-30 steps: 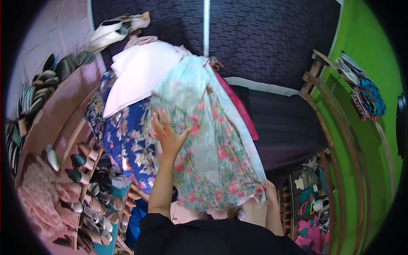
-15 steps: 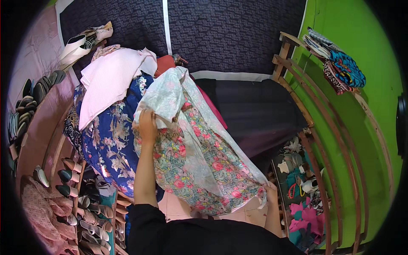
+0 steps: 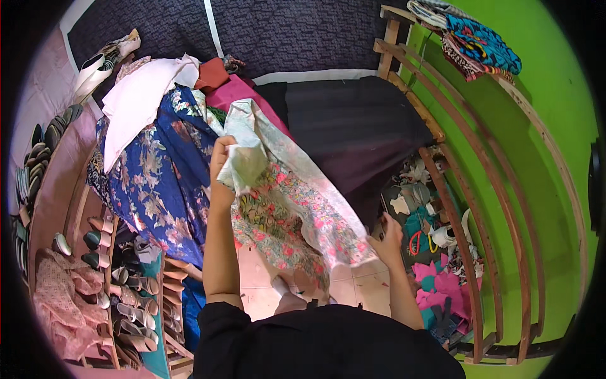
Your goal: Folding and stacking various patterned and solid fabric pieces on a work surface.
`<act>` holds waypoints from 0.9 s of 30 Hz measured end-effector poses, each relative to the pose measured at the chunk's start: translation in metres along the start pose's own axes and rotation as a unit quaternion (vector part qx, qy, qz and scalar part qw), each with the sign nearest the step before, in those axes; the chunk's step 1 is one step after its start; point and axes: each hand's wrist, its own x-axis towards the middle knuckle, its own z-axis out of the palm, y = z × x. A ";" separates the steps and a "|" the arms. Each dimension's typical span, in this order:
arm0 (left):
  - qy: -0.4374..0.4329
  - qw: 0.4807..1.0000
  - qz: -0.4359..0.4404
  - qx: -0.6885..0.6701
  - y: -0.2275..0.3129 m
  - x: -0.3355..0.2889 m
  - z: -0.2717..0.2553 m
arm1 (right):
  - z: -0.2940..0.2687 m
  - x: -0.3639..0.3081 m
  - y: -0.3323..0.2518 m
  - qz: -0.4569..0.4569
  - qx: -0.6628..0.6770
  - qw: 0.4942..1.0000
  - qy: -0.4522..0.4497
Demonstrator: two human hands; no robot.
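A light floral cloth (image 3: 297,211), printed with pink and red flowers, hangs stretched in front of me. My left hand (image 3: 222,163) is closed on its pale upper left part, where the cloth folds over. Close to the cloth's lower right edge, my right hand (image 3: 390,241) has its thumb and index finger spread apart; the thumb is at the edge or touching it. Behind and left lies a dark blue floral cloth (image 3: 161,167), with a pale pink cloth (image 3: 136,101) on top. A magenta cloth (image 3: 243,95) and a rust-coloured cloth (image 3: 211,72) lie beyond.
A black-covered surface (image 3: 347,120) stretches behind the cloth. Wooden rails (image 3: 473,151) curve along the green wall on the right, with folded patterned cloths (image 3: 483,44) on top. Racks of shoes (image 3: 136,309) stand at left; pink items (image 3: 442,290) lie low at right.
My left hand has drawn the floral cloth nearer and slightly right, off the blue cloth. My right hand has risen and its fingers have spread. The view has shifted a little.
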 end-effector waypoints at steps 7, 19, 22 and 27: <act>-0.167 0.977 -0.122 0.056 0.000 -0.095 0.102 | 0.000 0.002 -0.091 -0.173 0.199 0.964 -0.036; -0.165 0.974 -0.153 0.030 0.015 -0.090 0.115 | 0.018 0.000 -0.082 -0.124 0.385 0.887 -0.223; -0.171 0.977 -0.122 0.019 0.031 -0.080 0.118 | 0.044 -0.018 -0.071 -0.098 0.316 0.927 -0.175; -0.077 0.993 -0.033 0.088 0.073 -0.055 0.107 | 0.127 -0.014 0.058 0.353 0.561 0.717 -0.216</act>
